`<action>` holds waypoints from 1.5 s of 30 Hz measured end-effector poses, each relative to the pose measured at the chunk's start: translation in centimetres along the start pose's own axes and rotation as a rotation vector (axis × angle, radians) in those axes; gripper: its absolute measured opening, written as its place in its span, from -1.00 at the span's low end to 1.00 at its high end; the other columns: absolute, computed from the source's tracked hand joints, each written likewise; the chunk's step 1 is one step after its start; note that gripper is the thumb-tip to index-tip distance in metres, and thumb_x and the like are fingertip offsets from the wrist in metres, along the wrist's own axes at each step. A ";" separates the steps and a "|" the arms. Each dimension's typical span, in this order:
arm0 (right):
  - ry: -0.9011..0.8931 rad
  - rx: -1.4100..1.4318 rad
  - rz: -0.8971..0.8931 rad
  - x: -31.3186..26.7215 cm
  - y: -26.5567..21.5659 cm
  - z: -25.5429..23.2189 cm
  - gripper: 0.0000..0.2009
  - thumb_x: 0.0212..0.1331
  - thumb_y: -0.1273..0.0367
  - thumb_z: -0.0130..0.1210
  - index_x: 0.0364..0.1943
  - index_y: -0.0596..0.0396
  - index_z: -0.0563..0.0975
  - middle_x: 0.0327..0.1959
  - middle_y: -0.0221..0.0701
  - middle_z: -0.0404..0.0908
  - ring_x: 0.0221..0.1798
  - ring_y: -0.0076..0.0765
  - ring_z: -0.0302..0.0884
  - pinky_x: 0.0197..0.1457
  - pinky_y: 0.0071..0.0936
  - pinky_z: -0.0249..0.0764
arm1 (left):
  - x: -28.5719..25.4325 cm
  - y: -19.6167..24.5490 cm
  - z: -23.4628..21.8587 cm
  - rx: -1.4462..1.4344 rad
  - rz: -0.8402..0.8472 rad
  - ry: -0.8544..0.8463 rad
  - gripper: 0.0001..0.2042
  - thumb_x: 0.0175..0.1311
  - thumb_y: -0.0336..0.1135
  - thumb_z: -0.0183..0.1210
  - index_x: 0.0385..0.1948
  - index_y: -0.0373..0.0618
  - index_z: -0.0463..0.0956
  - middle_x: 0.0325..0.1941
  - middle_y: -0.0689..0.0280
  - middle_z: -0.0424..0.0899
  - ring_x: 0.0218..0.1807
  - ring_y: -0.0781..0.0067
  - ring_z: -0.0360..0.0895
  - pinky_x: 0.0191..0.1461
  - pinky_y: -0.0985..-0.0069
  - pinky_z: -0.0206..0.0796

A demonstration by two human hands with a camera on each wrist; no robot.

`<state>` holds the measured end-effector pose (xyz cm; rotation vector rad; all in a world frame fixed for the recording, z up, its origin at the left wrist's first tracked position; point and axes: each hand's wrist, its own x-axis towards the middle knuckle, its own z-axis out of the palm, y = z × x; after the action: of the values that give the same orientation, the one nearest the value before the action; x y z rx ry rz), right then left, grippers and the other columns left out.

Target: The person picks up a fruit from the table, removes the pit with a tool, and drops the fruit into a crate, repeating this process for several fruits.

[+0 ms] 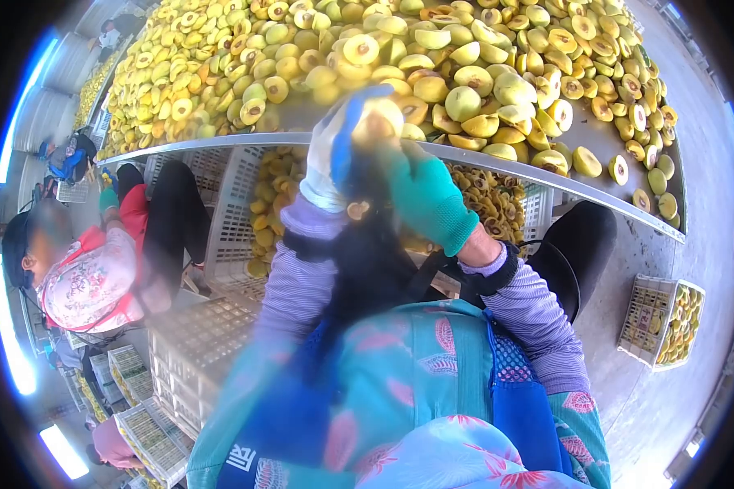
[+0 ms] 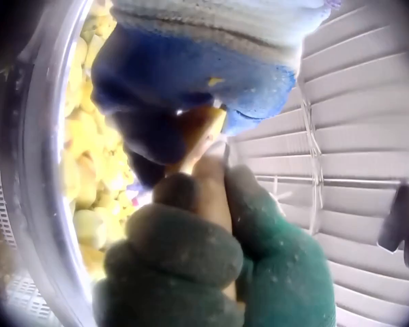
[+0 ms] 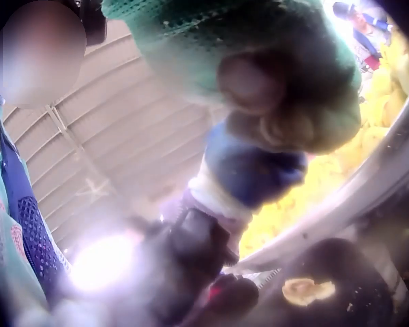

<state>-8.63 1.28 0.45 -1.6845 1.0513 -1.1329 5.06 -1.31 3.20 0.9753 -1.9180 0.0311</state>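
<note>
My left hand point(image 1: 331, 145), in a white and blue glove, holds a yellow stone fruit half point(image 1: 381, 121) at the edge of the metal table. In the left wrist view, the fruit half point(image 2: 206, 129) sits between the blue-coated fingers. My right hand point(image 1: 434, 198), in a green glove, grips a slim tool by its wooden handle point(image 2: 213, 194). The tool's tip meets the fruit, its shape partly hidden by the gloves. Blur covers both hands in the right wrist view, where the green glove point(image 3: 191, 48) is close above the blue one point(image 3: 249, 167).
Halved stone fruit point(image 1: 473, 90) heaps the metal table point(image 1: 628, 208). Beneath its edge, a white crate point(image 1: 232, 220) stands beside more fruit pieces point(image 1: 485, 191). Another fruit crate point(image 1: 648, 322) is on the floor at right. A seated person point(image 1: 98, 269) works at left, near stacked crates point(image 1: 200, 346).
</note>
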 end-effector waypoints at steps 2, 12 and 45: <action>0.057 -0.003 -0.097 0.0 0.0 0.2 -0.77 0.33 0.28 -0.03 -0.36 0.18 0.46 -0.59 -0.12 0.43 -0.57 -0.01 0.40 -0.51 -0.23 0.28 | 0.2 0.5 0.0 0.086 0.049 0.029 -0.91 0.19 -0.35 0.08 -0.43 -0.13 0.49 -0.24 0.16 0.61 -0.27 0.13 0.59 -0.26 0.33 0.47; -0.175 -0.187 -0.306 -2.2 3.8 0.8 -0.58 0.16 0.39 -0.02 0.12 0.23 0.31 -0.41 -0.31 0.46 -0.44 -0.29 0.39 -0.42 -0.39 0.37 | -1.7 1.9 0.4 -0.001 -0.141 0.070 -0.81 0.27 -0.26 -0.01 -0.39 -0.17 0.49 -0.29 0.14 0.64 -0.25 0.13 0.59 -0.17 0.32 0.42; -0.375 1.705 1.052 -7.9 7.2 -4.9 -0.65 0.33 -0.06 -0.19 -0.31 -0.16 0.40 -0.68 -0.66 0.20 -0.71 -0.65 0.17 -0.65 -0.62 0.13 | -2.1 -5.6 -1.7 0.558 -0.724 -0.436 -0.56 0.05 -0.03 0.27 -0.13 -0.16 0.59 -0.15 0.08 0.67 -0.08 0.28 0.59 0.03 0.39 0.37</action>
<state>-16.55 5.61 -7.14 0.1169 0.2591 -0.5008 10.33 -3.17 0.54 2.1567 -1.8498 -0.0777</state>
